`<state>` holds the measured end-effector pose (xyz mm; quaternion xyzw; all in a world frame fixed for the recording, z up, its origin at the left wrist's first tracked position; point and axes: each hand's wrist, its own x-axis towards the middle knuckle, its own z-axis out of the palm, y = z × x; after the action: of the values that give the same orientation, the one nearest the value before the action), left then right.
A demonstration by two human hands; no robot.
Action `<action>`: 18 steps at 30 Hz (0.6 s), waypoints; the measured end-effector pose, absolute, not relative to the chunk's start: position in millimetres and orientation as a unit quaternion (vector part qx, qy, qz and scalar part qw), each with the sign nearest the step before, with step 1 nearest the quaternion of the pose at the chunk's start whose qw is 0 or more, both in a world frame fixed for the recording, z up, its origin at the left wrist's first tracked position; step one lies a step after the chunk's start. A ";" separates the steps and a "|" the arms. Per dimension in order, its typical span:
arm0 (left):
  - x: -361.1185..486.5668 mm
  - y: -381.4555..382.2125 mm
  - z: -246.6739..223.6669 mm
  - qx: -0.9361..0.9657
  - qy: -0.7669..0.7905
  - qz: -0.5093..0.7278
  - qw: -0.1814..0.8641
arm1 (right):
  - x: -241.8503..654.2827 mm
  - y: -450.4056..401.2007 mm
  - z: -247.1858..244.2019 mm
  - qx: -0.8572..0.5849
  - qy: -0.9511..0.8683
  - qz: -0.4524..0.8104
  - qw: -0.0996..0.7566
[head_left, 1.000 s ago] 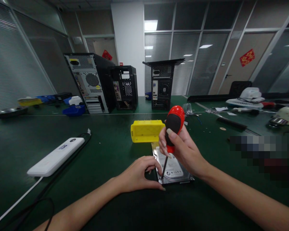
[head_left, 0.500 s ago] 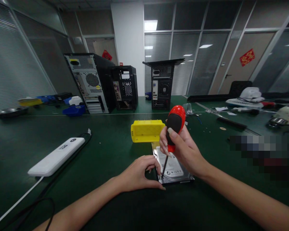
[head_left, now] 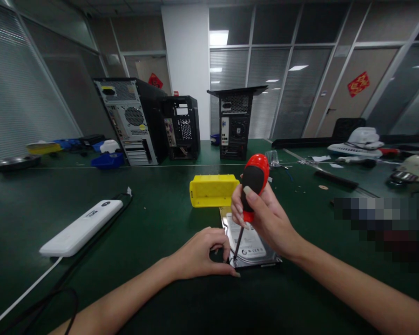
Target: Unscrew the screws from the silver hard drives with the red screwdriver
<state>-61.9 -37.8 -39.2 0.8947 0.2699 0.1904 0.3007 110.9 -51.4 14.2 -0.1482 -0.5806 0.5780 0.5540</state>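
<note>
A silver hard drive (head_left: 253,245) with a white label lies flat on the green table. My right hand (head_left: 270,221) grips a red-and-black screwdriver (head_left: 254,179), fingers wrapped round its handle. The slightly tilted shaft runs down to the drive's near left corner, where its tip touches. My left hand (head_left: 204,253) is curled at that same corner, thumb along the near edge and fingers on the left side, holding the drive. The screw under the tip is too small to make out. Just behind the drive stands a yellow plastic bin (head_left: 214,191), its open side toward me.
Computer cases (head_left: 139,121) stand at the back, one with a loose panel on top (head_left: 237,90). A white power strip (head_left: 82,228) with cables lies at left, a blue bin (head_left: 107,160) behind it. Metal strips (head_left: 335,178) and scraps lie at right.
Almost nothing differs. The fingers of my left hand have shifted very slightly; the screwdriver and the drive keep their places.
</note>
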 end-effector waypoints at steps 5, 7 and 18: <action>-61.3 -37.7 -39.2 0.896 0.265 0.186 0.303 | 111.9 -50.3 14.5 -0.143 -0.581 0.584 0.549; -61.4 -37.3 -40.2 0.897 0.263 0.188 0.302 | 111.2 -50.7 15.2 -0.148 -0.580 0.581 0.551; -61.7 -38.0 -40.1 0.891 0.248 0.197 0.324 | 110.8 -51.2 14.1 -0.152 -0.586 0.570 0.555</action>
<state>-61.7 -38.0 -40.1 0.8914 0.2479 0.1972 0.3241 110.8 -51.2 14.1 -0.1519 -0.5856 0.5705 0.5555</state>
